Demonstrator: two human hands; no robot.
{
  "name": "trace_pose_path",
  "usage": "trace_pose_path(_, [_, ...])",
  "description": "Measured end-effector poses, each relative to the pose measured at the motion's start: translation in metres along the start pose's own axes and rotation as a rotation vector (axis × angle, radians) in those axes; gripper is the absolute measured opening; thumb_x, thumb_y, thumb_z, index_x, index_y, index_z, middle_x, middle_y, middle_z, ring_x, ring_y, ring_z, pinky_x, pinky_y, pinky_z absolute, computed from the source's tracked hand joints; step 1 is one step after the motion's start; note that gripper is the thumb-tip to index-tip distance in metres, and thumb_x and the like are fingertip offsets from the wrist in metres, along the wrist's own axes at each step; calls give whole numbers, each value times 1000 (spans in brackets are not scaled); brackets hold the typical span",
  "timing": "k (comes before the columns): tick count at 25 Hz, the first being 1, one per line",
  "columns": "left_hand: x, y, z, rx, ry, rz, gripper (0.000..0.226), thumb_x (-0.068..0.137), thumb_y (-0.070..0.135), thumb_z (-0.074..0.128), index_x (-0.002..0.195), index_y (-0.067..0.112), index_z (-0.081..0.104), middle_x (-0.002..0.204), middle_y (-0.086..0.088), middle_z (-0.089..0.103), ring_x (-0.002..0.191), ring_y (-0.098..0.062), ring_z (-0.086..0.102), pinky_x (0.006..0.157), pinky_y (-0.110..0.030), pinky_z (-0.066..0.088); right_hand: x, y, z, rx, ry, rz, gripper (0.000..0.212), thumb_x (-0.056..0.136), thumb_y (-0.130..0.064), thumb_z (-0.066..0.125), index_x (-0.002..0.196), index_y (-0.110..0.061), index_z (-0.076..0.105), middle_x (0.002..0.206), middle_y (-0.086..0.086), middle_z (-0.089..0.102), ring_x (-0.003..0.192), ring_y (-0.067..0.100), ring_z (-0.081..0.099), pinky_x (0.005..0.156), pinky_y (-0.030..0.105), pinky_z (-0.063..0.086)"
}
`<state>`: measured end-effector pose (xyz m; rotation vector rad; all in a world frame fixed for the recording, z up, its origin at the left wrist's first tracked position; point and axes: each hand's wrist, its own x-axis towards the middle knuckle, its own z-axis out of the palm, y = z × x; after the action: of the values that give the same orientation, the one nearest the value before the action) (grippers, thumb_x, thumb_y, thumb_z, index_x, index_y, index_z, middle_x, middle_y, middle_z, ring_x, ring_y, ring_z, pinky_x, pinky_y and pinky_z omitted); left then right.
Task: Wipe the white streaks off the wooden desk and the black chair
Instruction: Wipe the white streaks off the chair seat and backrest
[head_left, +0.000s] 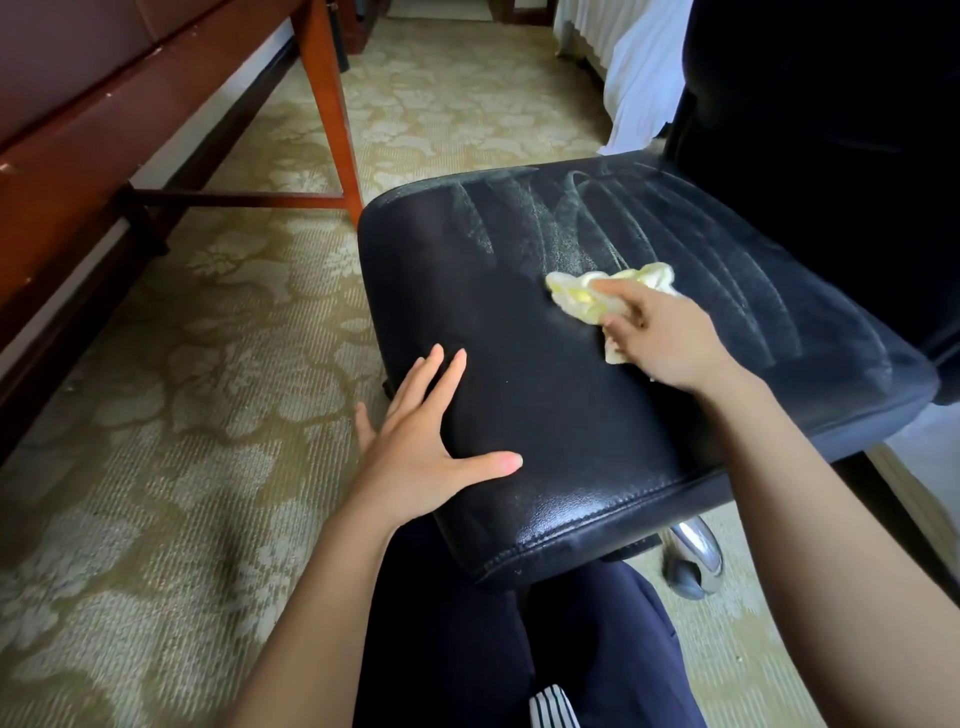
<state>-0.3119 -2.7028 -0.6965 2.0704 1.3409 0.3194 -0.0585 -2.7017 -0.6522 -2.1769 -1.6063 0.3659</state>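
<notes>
right hand (670, 343): centre right of the frame, grasping a crumpled yellow cloth (576, 304) and pressing it onto the seat of the black chair (493, 322); index finger stretched along the top of the cloth, the rest bunched beneath fingers and thumb.
left hand (421, 441): lower centre, released, fingers straight and spread, palm against the seat's near left corner, thumb lying on the seat top.
black chair: fills the centre and right of the frame; padded seat, dark backrest (831, 156) at upper right, chrome leg with caster (693, 566) below the seat's front edge.
white streaks (587, 218): curved chalky smears over the upper and right part of the seat, above and right of the cloth; the seat below and left of the cloth looks dark and plain.
worktop (78, 156): wooden desk, reddish brown, upper left, seen from its side; top surface hidden. one desk leg (332, 114) stands just beside the seat's upper left corner.
carpet (156, 467): beige, floral pattern, left half of the frame.
white bed linen (644, 67): top, right of centre.
dark trousers (493, 649): bottom centre, below the seat's front edge.
</notes>
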Motion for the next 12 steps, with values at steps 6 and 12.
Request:
trace_pose_path(6, [2, -2, 3, -4, 11, 5, 115, 46, 85, 50, 145, 53, 0, 150, 35, -16, 136, 14, -17, 113, -54, -14, -54, -30, -4, 89, -235, -298, 38, 86, -27, 64, 116, -49, 57, 54, -13, 63, 63, -8, 58, 70, 4, 36])
trace_pose_path(12, [0, 2, 0, 10, -4, 3, 118, 46, 84, 54, 146, 51, 1, 151, 34, -15, 136, 15, -16, 111, -55, -15, -75, -31, 2, 346, -425, -369, 39, 79, -16, 74, 106, -43, 67, 87, 3, 72, 81, 15, 68, 77, 24, 51])
